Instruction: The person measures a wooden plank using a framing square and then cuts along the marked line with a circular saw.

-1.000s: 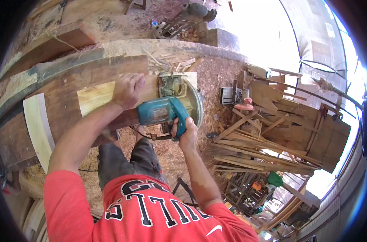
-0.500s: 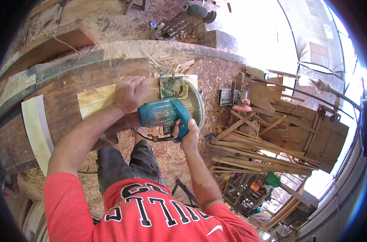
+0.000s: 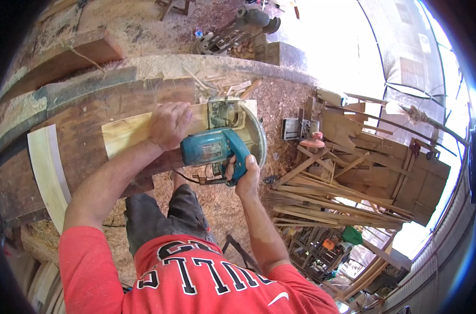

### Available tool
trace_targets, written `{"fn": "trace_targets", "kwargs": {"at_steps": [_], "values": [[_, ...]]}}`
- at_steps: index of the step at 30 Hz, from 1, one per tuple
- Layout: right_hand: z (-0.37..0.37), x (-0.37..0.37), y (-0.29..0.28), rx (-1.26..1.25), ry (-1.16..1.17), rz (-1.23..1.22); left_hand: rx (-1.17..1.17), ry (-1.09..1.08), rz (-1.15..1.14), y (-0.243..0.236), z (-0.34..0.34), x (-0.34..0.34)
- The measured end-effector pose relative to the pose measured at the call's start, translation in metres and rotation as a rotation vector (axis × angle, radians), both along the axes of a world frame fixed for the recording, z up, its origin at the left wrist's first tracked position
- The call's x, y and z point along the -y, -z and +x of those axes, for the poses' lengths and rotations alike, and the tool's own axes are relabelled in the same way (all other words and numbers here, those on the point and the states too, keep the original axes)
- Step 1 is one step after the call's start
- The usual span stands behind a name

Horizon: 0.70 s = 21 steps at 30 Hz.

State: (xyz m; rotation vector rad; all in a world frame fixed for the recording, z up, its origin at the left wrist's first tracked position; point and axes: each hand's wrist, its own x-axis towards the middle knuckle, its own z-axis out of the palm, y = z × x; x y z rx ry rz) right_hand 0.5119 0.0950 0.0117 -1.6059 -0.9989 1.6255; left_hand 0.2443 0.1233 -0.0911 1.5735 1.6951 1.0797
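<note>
My right hand [image 3: 246, 175] is wrapped around the rear handle of a teal circular saw [image 3: 209, 146]. The saw's base lies over the right end of a pale wooden board [image 3: 125, 131], and its round guard faces right. To the saw's left, my left hand [image 3: 170, 124] presses on the board, with its fingers bent over toward the far edge; their tips are hard to make out. Beneath the board is a brown wooden bench [image 3: 86, 141]. From the saw a dark cord [image 3: 188, 175] hangs on my side. The blade is hidden from view.
A curved pale plank [image 3: 49, 167] lies across the bench at left. Thin offcuts [image 3: 230, 86] are beyond the saw. Long wood strips [image 3: 327, 204] are piled at right, below a brown panel [image 3: 424, 180]. Sawdust covers the floor; a grey machine [image 3: 238, 29] stands at the back.
Both hands keep their hold, and the saw stays at about the same place on the board. The whole view has shifted very slightly.
</note>
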Motion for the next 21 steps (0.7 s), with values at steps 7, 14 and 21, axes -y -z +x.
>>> {"fn": "trace_targets", "kwargs": {"at_steps": [7, 14, 21], "values": [[-0.002, -0.003, -0.001, -0.041, 0.005, 0.015, -0.001, 0.008, 0.01, 0.0, -0.001, 0.0], [-0.003, -0.006, -0.002, -0.022, -0.023, 0.011, -0.031, -0.007, 0.032, 0.002, 0.001, -0.001], [-0.006, -0.011, -0.004, -0.007, -0.011, -0.011, -0.01, -0.024, 0.056, 0.001, 0.0, -0.002]]}}
